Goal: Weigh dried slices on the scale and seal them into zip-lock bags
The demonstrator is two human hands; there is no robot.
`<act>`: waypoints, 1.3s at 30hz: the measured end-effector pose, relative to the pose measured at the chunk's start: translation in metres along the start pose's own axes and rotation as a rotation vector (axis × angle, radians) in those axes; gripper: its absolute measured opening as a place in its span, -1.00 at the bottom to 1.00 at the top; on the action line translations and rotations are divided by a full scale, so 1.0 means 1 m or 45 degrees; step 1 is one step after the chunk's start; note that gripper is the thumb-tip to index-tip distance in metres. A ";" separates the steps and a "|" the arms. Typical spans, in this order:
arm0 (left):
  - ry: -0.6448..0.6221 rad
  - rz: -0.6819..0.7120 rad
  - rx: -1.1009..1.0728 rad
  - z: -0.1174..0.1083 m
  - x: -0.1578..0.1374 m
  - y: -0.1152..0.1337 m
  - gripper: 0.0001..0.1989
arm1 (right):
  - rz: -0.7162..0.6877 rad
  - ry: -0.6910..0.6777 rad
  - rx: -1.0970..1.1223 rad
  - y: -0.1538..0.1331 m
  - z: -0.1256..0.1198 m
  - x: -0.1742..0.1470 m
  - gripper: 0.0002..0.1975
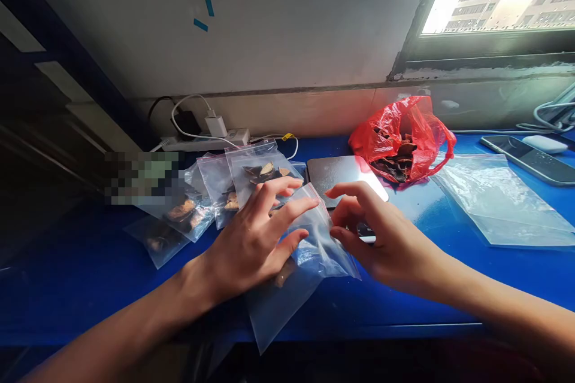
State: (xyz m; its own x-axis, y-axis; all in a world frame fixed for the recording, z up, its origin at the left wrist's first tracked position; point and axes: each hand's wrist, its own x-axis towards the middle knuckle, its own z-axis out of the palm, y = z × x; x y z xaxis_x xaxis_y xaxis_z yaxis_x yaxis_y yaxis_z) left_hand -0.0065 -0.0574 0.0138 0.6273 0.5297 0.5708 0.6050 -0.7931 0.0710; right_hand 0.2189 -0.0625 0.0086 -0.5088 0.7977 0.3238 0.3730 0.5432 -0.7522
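Note:
A clear zip-lock bag (321, 251) with dark dried slices inside lies tilted in front of me, its sealing edge facing right. My left hand (251, 242) hovers over it, open, with thumb and fingers spread; part of the bag is hidden beneath. At the bag's sealing edge is my right hand (377, 230), its fingers curved but apart, and I see nothing gripped in it. The thumb tip overlaps the bag's edge; whether it touches is unclear. Behind the hands sits a flat silver-topped scale (332, 173), partly covered by the right hand.
Several filled zip-lock bags (215, 176) overlap at left. A red plastic bag (390, 131) of dried slices stands open at the back. Flat clear bags (507, 203) and a phone (530, 158) lie right on the blue table (404, 311). A power strip (193, 143) runs along the wall.

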 end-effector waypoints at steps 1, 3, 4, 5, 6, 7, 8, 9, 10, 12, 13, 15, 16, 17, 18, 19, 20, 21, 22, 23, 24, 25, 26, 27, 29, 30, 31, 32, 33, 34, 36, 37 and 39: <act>0.030 0.023 0.041 0.000 0.001 0.001 -0.64 | 0.004 0.005 0.038 -0.001 0.000 -0.001 -0.62; 0.068 0.089 0.077 -0.001 0.002 0.005 -0.67 | 0.009 0.005 0.106 -0.003 0.000 -0.002 -0.66; 0.083 0.132 0.077 -0.002 0.002 0.007 -0.69 | 0.008 0.008 0.137 -0.004 0.000 -0.002 -0.68; 0.096 0.174 0.071 -0.002 0.003 0.008 -0.70 | 0.002 0.011 0.164 -0.004 0.001 -0.003 -0.70; 0.106 0.214 0.063 -0.002 0.003 0.009 -0.72 | -0.005 0.018 0.188 -0.004 0.001 -0.003 -0.72; 0.110 0.246 0.055 -0.002 0.003 0.010 -0.75 | -0.008 0.022 0.210 -0.005 0.002 -0.003 -0.74; 0.113 0.266 0.052 -0.002 0.004 0.011 -0.78 | -0.007 0.024 0.230 -0.004 0.002 -0.003 -0.74; 0.109 0.273 0.060 -0.002 0.004 0.011 -0.81 | -0.002 0.019 0.249 -0.004 0.003 -0.003 -0.75; 0.105 0.273 0.075 -0.002 0.004 0.012 -0.84 | 0.007 0.008 0.268 -0.004 0.004 -0.003 -0.76; 0.096 0.268 0.112 -0.001 0.004 0.012 -0.87 | 0.026 -0.022 0.312 -0.004 0.006 -0.002 -0.78; 0.093 0.271 0.123 0.000 0.004 0.013 -0.87 | 0.033 -0.041 0.330 -0.004 0.008 -0.002 -0.78; 0.083 0.287 0.129 0.000 0.005 0.013 -0.85 | 0.041 -0.072 0.354 -0.005 0.009 -0.002 -0.80; 0.082 0.299 0.126 0.001 0.005 0.013 -0.84 | 0.043 -0.082 0.364 -0.006 0.010 -0.002 -0.80; 0.084 0.309 0.123 0.001 0.005 0.013 -0.84 | 0.046 -0.088 0.378 -0.007 0.011 -0.002 -0.79; 0.090 0.322 0.120 0.000 0.005 0.013 -0.84 | 0.050 -0.092 0.400 -0.007 0.011 -0.003 -0.79; 0.093 0.340 0.117 0.000 0.006 0.012 -0.84 | 0.056 -0.093 0.428 -0.008 0.011 -0.003 -0.79; 0.098 0.365 0.113 -0.001 0.006 0.011 -0.85 | 0.066 -0.094 0.463 -0.008 0.011 -0.003 -0.79; 0.100 0.397 0.108 -0.001 0.007 0.010 -0.85 | 0.078 -0.098 0.503 -0.008 0.011 -0.003 -0.79; 0.102 0.429 0.099 -0.002 0.008 0.010 -0.85 | 0.093 -0.100 0.544 -0.008 0.011 -0.003 -0.80; 0.100 0.455 0.081 -0.003 0.009 0.009 -0.85 | 0.109 -0.101 0.589 -0.008 0.011 -0.003 -0.81; 0.102 0.471 0.055 -0.003 0.009 0.008 -0.85 | 0.127 -0.099 0.637 -0.008 0.011 -0.002 -0.82; 0.104 0.477 0.021 -0.004 0.010 0.008 -0.85 | 0.152 -0.093 0.691 -0.008 0.011 -0.001 -0.84; 0.107 0.473 -0.017 -0.004 0.011 0.008 -0.85 | 0.180 -0.086 0.748 -0.008 0.011 0.000 -0.86; 0.110 0.463 -0.053 -0.004 0.011 0.008 -0.85 | 0.212 -0.073 0.808 -0.008 0.011 0.001 -0.87; 0.140 0.438 -0.103 -0.004 0.011 0.008 -0.87 | 0.282 -0.045 0.924 -0.008 0.011 0.003 -0.87; 0.157 0.433 -0.111 -0.003 0.011 0.008 -0.89 | 0.313 -0.032 0.976 -0.009 0.011 0.003 -0.84; 0.169 0.432 -0.106 -0.003 0.011 0.009 -0.89 | 0.337 -0.023 1.020 -0.009 0.011 0.003 -0.81; 0.179 0.430 -0.089 -0.003 0.010 0.010 -0.86 | 0.357 -0.017 1.058 -0.009 0.011 0.004 -0.77; 0.186 0.430 -0.062 -0.003 0.009 0.010 -0.82 | 0.373 -0.010 1.087 -0.009 0.011 0.004 -0.73; 0.190 0.424 -0.033 -0.004 0.008 0.011 -0.80 | 0.385 -0.008 1.108 -0.009 0.012 0.004 -0.69; 0.197 0.389 0.012 -0.004 0.006 0.013 -0.80 | 0.405 -0.002 1.124 -0.009 0.012 0.005 -0.66; 0.208 0.371 0.022 -0.005 0.005 0.014 -0.82 | 0.415 -0.001 1.125 -0.008 0.012 0.005 -0.67; 0.224 0.339 0.026 -0.005 0.003 0.015 -0.85 | 0.431 -0.006 1.114 -0.008 0.013 0.006 -0.70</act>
State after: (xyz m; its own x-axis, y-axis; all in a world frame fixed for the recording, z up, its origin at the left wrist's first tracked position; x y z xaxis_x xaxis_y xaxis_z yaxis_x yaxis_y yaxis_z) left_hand 0.0018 -0.0690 0.0211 0.6714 0.2427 0.7003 0.4416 -0.8898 -0.1150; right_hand 0.2032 -0.0650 0.0092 -0.4838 0.8751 0.0078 -0.2136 -0.1095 -0.9708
